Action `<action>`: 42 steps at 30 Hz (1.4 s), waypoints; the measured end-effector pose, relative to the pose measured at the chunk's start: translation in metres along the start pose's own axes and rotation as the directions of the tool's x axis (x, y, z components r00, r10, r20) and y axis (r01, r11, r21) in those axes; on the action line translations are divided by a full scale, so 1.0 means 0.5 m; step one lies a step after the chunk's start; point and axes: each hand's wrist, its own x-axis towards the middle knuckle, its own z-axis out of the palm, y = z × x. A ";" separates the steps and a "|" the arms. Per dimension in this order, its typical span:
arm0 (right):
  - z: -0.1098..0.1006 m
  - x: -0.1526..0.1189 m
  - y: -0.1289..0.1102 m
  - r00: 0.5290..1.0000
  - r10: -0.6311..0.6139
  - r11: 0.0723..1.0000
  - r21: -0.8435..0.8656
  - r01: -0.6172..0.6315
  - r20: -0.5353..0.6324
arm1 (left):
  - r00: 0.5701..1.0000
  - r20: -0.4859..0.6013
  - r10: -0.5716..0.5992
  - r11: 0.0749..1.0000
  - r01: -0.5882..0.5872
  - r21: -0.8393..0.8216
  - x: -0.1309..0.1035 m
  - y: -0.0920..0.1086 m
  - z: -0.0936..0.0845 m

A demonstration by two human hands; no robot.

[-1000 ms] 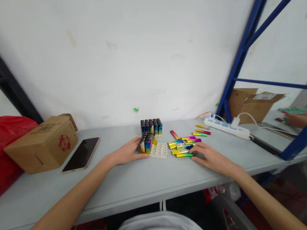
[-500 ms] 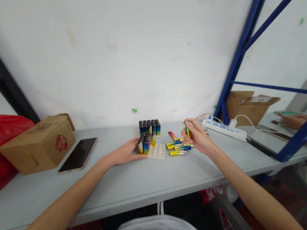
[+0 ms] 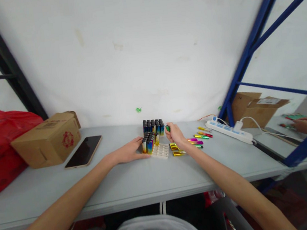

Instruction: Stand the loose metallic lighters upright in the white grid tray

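Note:
Shiny multicoloured lighters (image 3: 149, 144) with black tops stand upright in the left part of a white tray (image 3: 161, 152) with round hollows. My left hand (image 3: 131, 150) lies around the tray's left end, thumb on the near side and fingers on the far side, steadying it. To the right and a little above the table, my right hand (image 3: 174, 133) is closed around a green lighter (image 3: 168, 128), mostly hidden in the fist. Behind the tray stands a block of upright lighters (image 3: 153, 126). Under and beyond my right wrist lie several loose lighters (image 3: 197, 142) in yellow, pink, green and red.
A phone (image 3: 83, 152) lies left of my hand, beside a cardboard box (image 3: 48, 139) and a red bag (image 3: 3, 148). On the right are a white power strip (image 3: 229, 131), a blue frame (image 3: 247, 58) and an open carton (image 3: 259, 107). Another person's hands (image 3: 306, 125) show at far right.
My right hand has moved left with the lighter, from above the loose pile towards the tray. My left hand stays at the tray. The view has shifted slightly.

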 end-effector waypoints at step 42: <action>-0.063 -0.042 -0.049 0.874 -0.358 0.439 -0.766 0.469 0.330 | 1.000 -0.005 -0.003 1.000 0.003 -0.026 -0.004 0.011 -0.001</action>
